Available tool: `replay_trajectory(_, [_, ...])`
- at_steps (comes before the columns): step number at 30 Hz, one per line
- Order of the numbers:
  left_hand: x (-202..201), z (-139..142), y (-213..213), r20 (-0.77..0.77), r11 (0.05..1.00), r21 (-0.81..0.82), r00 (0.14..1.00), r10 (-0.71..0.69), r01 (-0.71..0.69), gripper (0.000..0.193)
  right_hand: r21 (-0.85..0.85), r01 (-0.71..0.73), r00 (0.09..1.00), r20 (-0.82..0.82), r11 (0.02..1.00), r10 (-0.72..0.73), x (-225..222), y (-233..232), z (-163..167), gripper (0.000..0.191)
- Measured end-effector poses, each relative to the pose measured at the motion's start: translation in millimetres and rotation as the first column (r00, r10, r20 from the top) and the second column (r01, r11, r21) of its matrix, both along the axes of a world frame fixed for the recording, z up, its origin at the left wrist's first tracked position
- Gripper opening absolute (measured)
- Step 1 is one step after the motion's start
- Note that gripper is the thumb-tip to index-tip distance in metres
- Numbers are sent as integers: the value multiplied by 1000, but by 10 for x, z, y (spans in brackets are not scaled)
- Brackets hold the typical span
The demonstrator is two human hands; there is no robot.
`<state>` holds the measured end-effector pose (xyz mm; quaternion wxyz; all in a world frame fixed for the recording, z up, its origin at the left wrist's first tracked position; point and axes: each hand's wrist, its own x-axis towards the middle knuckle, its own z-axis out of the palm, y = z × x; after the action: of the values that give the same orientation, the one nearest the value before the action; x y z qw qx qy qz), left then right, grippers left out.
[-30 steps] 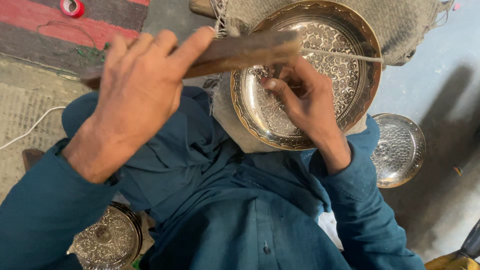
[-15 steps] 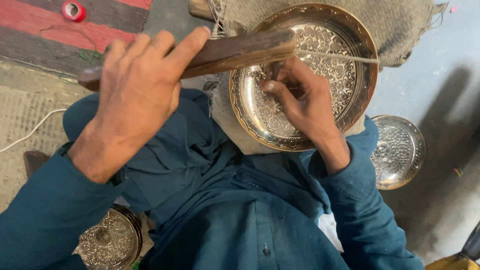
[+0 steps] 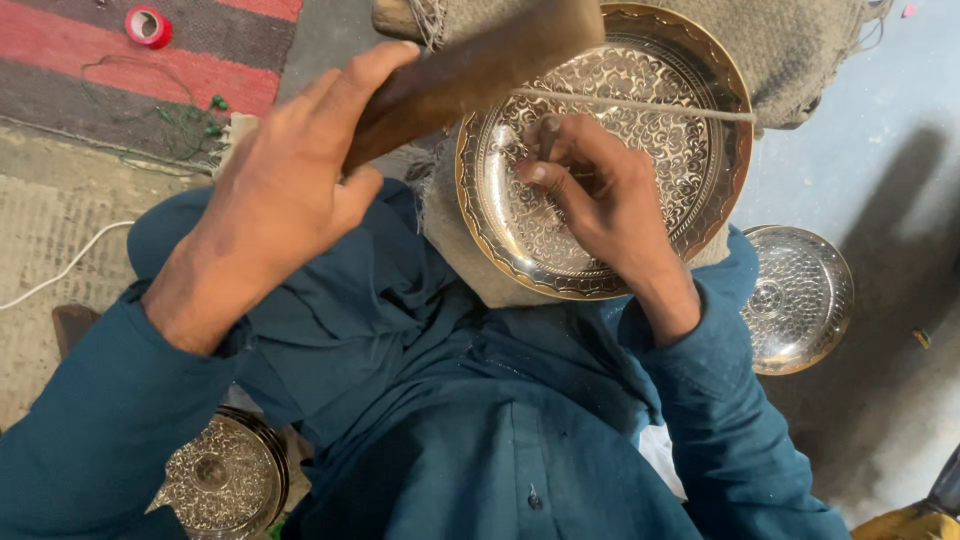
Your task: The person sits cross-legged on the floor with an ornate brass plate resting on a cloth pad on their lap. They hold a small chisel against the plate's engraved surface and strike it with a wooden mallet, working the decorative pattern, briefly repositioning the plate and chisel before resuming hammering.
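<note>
Our left hand [image 3: 275, 195] grips the wooden mallet [image 3: 470, 75], which now sits higher and tilts more steeply than half a second ago, cocked above the work. Our right hand [image 3: 600, 195] pinches the small chisel [image 3: 549, 135] upright on the engraved brass plate [image 3: 690, 150], unmoved. The plate rests on burlap padding [image 3: 800, 45] across our lap; a finished plate [image 3: 800, 300] lies just beside on the floor.

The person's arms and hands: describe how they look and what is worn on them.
Both arms wear long sleeves of plain dark teal cloth, the same as the buttoned shirt, each ending in a loose cuff at the wrist. The left hand and right hand are bare: no gloves, and no rings, watch or bracelet show on the fingers or wrists. No markings show on the sleeves.
</note>
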<state>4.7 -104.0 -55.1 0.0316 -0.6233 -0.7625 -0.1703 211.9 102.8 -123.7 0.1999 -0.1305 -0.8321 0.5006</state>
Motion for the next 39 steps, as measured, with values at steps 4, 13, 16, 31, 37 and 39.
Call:
replay_trajectory(4, [23, 15, 24, 125, 998, 59, 992, -23, 16, 76, -4, -28, 999, -42, 1000, 28, 1, 27, -18, 17])
replay_trajectory(13, [61, 91, 34, 38, 999, -32, 999, 25, -24, 76, 4, -6, 1000, 13, 1000, 6, 26, 14, 14, 12])
replay_trajectory(16, [81, 126, 42, 179, 1000, 5, 984, 12, -13, 74, -18, -44, 998, -34, 999, 43, 22, 16, 51, 10])
replay_trajectory(31, [290, -771, -1095, 814, 915, -368, 532, 232, 163, 60, -599, 356, 754, -269, 717, -599, 1321, 68, 186, 7])
replay_trajectory(37, [577, -988, -1527, 691, 602, -720, 428, 582, 345, 40, -636, 523, 733, -6, 568, -681, 1618, -241, -352, 8])
replay_trajectory(39, [540, -920, -1461, 727, 707, -652, 491, 481, 273, 31, -630, 535, 762, 72, 563, -644, 1624, -343, -462, 9])
